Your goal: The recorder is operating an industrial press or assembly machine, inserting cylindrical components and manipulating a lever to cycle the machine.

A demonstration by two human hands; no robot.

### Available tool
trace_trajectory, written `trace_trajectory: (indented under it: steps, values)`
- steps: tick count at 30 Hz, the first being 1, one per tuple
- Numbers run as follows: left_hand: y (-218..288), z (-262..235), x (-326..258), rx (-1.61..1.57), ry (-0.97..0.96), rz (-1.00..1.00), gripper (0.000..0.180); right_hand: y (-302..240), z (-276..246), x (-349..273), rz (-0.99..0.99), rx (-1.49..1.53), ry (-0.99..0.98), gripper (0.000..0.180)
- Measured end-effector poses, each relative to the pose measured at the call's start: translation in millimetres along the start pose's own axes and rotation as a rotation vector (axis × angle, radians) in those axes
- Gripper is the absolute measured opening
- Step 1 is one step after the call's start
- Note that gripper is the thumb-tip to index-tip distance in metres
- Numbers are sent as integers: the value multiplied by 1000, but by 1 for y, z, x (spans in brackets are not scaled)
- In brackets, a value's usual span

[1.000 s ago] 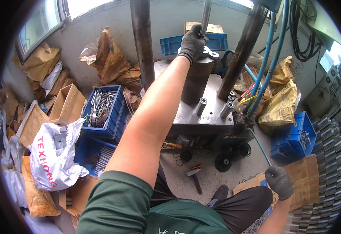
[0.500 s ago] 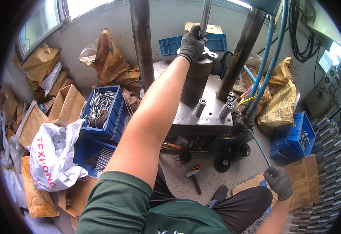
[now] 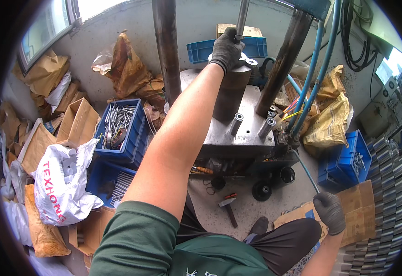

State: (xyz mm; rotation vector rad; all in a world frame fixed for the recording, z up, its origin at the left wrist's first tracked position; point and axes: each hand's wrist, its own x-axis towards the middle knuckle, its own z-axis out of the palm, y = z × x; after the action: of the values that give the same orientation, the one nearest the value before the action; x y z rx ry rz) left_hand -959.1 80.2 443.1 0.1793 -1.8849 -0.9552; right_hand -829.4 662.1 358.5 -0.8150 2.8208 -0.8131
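My left hand (image 3: 227, 49), in a dark grey glove, reaches far up to the press. Its fingers are closed around the lower end of an upright metal rod (image 3: 243, 18), just above a thick dark cylinder (image 3: 232, 94). Pale rings (image 3: 251, 62) lie on the cylinder's top, partly hidden by this hand. Low at the right, my gloved right hand (image 3: 330, 212) is wrapped round the end of a thin lever (image 3: 306, 171) that runs up to the press base. Short metal tubes with bearing-like ends (image 3: 237, 124) stand on the metal block (image 3: 215, 140).
Dark columns (image 3: 168, 46) flank the cylinder; blue hoses (image 3: 315, 69) hang at the right. Blue crates (image 3: 139, 126) with metal rods stand left, beside a white bag (image 3: 56, 195). A hammer (image 3: 231, 214) lies on the floor. Stacked metal parts (image 3: 389, 198) line the right side.
The lever's end and my right hand have shifted slightly upward. My left hand stays at the rod.
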Motion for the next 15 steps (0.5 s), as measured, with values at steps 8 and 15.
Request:
trace_trajectory:
  steps: [8, 15]
  values:
    - [-6, 3, 5, 85, -6, 15, 35, -25, -14, 8, -137, -81, 270, 20]
    - [5, -3, -1, 48, -36, -40, 33, -37, -90, 155, -529, -401, 837, 13]
